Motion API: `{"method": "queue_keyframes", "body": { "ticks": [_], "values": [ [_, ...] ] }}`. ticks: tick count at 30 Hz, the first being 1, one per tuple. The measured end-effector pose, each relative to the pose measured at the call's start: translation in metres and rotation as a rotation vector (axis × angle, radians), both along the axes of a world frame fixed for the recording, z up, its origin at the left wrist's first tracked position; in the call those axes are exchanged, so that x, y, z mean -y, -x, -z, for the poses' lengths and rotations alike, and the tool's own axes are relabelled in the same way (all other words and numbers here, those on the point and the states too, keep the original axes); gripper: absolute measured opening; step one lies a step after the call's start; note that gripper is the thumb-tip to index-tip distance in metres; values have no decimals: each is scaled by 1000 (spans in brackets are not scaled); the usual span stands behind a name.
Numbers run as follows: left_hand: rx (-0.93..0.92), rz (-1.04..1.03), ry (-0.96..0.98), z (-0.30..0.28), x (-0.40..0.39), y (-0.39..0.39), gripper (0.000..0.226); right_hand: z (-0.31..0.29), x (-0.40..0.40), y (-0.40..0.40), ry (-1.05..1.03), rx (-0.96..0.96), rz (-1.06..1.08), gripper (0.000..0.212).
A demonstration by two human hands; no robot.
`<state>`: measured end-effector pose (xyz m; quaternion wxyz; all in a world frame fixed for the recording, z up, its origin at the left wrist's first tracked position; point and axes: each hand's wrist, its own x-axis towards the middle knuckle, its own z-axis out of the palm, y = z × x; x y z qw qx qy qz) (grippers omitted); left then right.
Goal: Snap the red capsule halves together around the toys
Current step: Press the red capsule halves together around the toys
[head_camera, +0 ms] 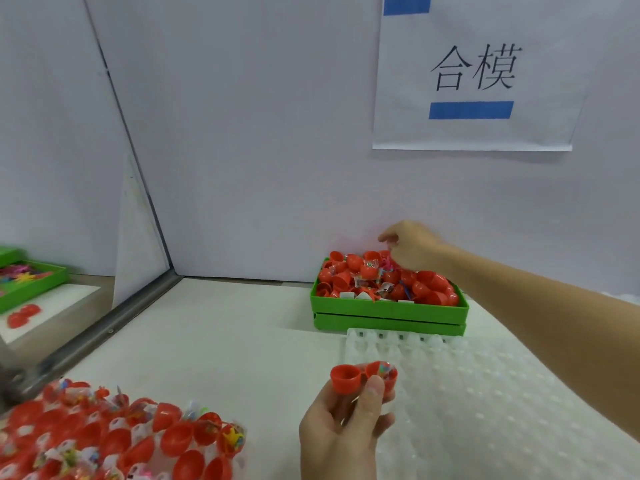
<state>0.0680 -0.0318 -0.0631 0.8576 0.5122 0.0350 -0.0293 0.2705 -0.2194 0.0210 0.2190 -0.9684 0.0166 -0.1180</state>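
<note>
Single head view — looks forward, slightly down across white table [225,341] toward wall [259,150], close range.

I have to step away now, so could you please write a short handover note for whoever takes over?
Left hand holds an open red capsule, toy in one half, not yet snapped.
Right hand reaches into the green tray of loose halves and toys; whether it grips anything is unclear.
Filled open capsules lie front left; the white mould tray holds none.
Left: snap this capsule, then the others.
</note>
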Motion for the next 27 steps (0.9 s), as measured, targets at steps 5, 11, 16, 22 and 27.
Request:
{"method": "queue_keyframes", "body": {
  "ticks": [5,11,16,22,27],
  "values": [
    [22,30,-91,5,-4,-5,26,1,-10,-15,107,-91,-58,31],
    [24,32,-87,5,-5,-8,29,3,-4,-17,74,-39,-45,14],
    [44,28,-26,5,-6,-8,31,-5,8,-8,-72,91,-2,8],
    [54,47,40,-1,-2,1,31,-14,27,23,-421,181,77,4],
    [67,69,93,-5,1,4,35,-21,19,77,-1145,226,-23,3]
  ]
}}
